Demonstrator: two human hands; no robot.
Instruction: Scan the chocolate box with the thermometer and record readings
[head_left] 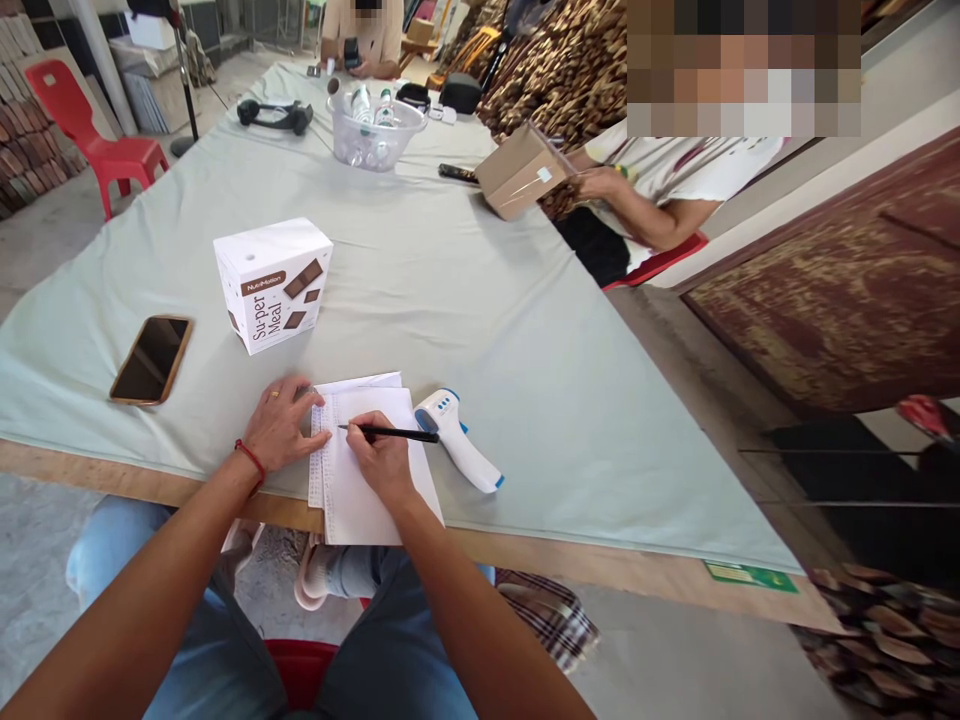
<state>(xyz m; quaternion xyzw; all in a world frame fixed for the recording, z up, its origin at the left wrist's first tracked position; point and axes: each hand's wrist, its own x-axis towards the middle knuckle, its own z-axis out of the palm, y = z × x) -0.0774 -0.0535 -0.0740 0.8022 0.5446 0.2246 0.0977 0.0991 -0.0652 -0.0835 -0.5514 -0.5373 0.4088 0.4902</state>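
My right hand [380, 460] is closed around a black pen [409, 434]. The pen's tip meets the upper left part of a white sheet of paper [367, 515], which hangs slightly over the table's front edge. With fingers spread, my left hand [283, 425] lies at the paper's left side, thumb and forefinger on its margin. Under the top sheet, another sheet with rows of small writing shows along the left. Just right of the paper lies a white and blue infrared thermometer [461, 440]. A white box [274, 290] printed "Su-per Meal" stands beyond my left hand.
A phone [152, 360] lies at left on the cloth-covered table [600, 440]. Farther back are a clear plastic basin [375, 150] with bottles and a black device [274, 116]. At right, a seated person holds a cardboard box [521, 172]; another person sits at the far end.
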